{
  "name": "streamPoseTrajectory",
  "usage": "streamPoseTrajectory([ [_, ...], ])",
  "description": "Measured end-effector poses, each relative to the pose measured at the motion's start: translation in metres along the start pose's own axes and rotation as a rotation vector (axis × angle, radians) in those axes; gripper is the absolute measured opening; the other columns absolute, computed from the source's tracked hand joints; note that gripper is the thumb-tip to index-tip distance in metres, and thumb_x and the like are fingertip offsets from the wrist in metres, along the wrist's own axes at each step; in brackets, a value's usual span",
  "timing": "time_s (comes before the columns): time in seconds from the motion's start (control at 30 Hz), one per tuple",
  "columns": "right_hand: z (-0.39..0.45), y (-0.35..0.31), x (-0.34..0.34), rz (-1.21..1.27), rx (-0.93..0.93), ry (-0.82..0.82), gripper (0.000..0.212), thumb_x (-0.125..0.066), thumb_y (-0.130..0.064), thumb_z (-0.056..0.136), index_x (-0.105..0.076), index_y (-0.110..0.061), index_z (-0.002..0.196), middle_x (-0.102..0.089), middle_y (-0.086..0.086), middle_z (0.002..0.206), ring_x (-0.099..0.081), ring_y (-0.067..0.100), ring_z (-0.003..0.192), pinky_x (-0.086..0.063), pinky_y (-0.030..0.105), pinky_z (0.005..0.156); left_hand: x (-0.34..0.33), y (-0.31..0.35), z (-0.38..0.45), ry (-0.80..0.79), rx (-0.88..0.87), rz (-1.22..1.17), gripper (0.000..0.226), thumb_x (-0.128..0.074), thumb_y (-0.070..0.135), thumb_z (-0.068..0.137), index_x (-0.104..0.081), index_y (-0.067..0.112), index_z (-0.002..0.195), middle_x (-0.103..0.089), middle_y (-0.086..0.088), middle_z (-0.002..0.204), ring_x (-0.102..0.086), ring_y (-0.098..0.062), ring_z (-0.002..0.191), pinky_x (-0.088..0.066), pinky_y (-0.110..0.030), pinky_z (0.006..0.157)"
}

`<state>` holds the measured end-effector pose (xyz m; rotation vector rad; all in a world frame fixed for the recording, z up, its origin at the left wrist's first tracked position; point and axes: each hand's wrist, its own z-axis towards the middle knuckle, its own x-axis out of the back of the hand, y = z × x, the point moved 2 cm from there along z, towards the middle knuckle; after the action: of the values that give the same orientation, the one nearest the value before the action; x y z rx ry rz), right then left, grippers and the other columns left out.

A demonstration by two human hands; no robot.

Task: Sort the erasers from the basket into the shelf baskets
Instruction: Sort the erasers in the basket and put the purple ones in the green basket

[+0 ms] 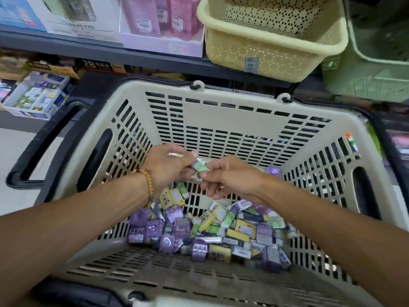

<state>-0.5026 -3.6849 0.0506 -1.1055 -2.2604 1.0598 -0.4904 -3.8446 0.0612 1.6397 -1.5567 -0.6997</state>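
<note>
Two hands over basket (232, 120), green eraser (201, 166) pinched between left grip (170, 165), right grip (230, 178).

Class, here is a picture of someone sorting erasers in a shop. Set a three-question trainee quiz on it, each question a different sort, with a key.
1. True or false: the green eraser is pinched between the left hand and the right hand.
2. The shelf basket directly above the shopping basket is: A yellow, B red, C black.
3. Fill in: the left wrist wears a beaded ____.

Key: 1 true; 2 A; 3 bracelet.
</note>
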Motion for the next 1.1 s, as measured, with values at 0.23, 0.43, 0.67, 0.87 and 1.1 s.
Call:
streamPoseTrajectory([
  [0.23,-0.037,0.010,0.068,-0.483,0.028,0.327,0.020,-0.050,-0.020,0.101,-0.065,-0.016,0.089,-0.068,0.012,0.086,-0.057,0.013,0.066,-0.052,0.032,0.068,-0.064,-0.049,-0.003,-0.771,-0.233,1.167,0.091,-0.061,0.062,0.082,-0.010,0.035,0.152,-0.016,0.001,0.161,-0.022,-0.024,0.145,-0.027,-0.036,0.113],
  [0.43,-0.029,0.011,0.083,-0.543,0.091,0.370,0.024,-0.051,-0.018,0.101,-0.063,-0.006,0.117,-0.058,-0.005,0.080,-0.053,0.004,0.067,-0.043,0.020,0.065,-0.083,-0.105,-0.014,-0.917,-0.499,1.579,0.096,-0.051,0.068,0.083,0.025,0.053,0.139,0.007,-0.006,0.162,0.018,-0.037,0.145,-0.012,-0.055,0.116],
  [0.67,-0.022,0.001,0.088,-0.551,0.161,0.408,0.016,-0.053,-0.019,0.099,-0.065,-0.011,0.107,-0.061,0.000,0.080,-0.057,0.009,0.067,-0.042,0.022,0.062,-0.097,-0.090,-0.007,-0.879,-0.465,1.441,0.085,-0.079,0.055,0.066,-0.024,0.047,0.130,-0.031,-0.005,0.135,-0.040,-0.026,0.118,-0.041,-0.033,0.095],
  [0.87,-0.023,0.004,0.083,-0.639,0.147,0.387,0.026,-0.050,-0.017,0.100,-0.063,-0.008,0.121,-0.057,-0.002,0.095,-0.053,0.014,0.085,-0.039,0.025,0.078,-0.109,-0.087,-0.015,-0.835,-0.417,1.377,0.070,-0.073,0.061,0.069,-0.038,0.038,0.125,-0.050,0.005,0.096,-0.045,-0.018,0.091,-0.034,-0.029,0.073],
  [1.1,-0.022,0.010,0.079,-0.692,0.122,0.378,0.024,-0.052,-0.019,0.099,-0.064,-0.012,0.119,-0.057,-0.005,0.089,-0.058,0.016,0.090,-0.041,0.027,0.078,-0.105,-0.087,-0.016,-0.874,-0.429,1.358,0.079,-0.074,0.050,0.072,-0.033,0.041,0.139,-0.052,0.002,0.104,-0.046,-0.024,0.113,-0.041,-0.030,0.085],
])
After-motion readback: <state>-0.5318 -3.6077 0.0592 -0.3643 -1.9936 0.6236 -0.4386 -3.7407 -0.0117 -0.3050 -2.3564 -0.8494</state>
